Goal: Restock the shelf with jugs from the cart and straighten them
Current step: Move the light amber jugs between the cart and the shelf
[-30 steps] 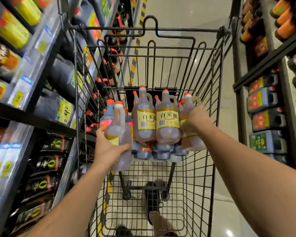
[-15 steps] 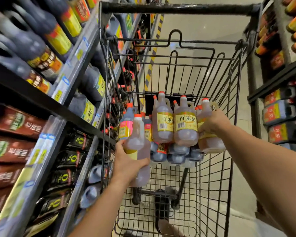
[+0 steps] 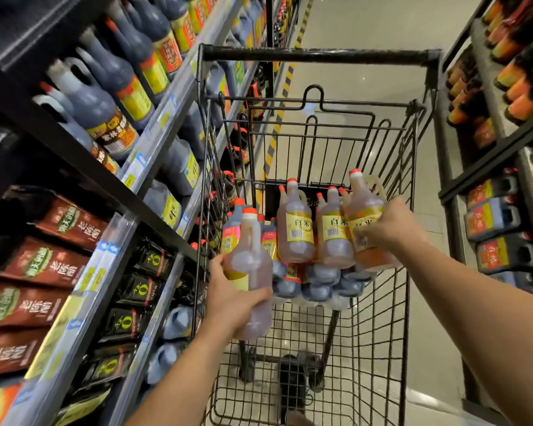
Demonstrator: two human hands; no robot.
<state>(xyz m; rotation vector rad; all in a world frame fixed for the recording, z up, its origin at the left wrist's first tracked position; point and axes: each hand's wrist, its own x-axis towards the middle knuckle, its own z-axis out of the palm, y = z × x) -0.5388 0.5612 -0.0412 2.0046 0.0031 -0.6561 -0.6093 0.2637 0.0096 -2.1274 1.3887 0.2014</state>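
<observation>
A black wire cart stands in the aisle ahead of me. My left hand grips a pale amber jug with a red cap, held upright over the cart's left side, its handle towards me. At the cart's right my right hand is closed around a second amber jug, raised a little above its neighbours. Two more amber jugs with yellow labels stand between them, on top of a layer of dark jugs. The shelf runs along the left.
The left shelves hold dark sauce jugs, brown pouches and black pouches. Another shelf unit on the right carries dark jugs with red labels. The cart's push bar crosses high in view. A yellow-black floor stripe runs beyond.
The view has tilted up and left, showing more of the left shelf. Both hands have lifted their jugs slightly; the right jug now stands higher than the jugs next to it.
</observation>
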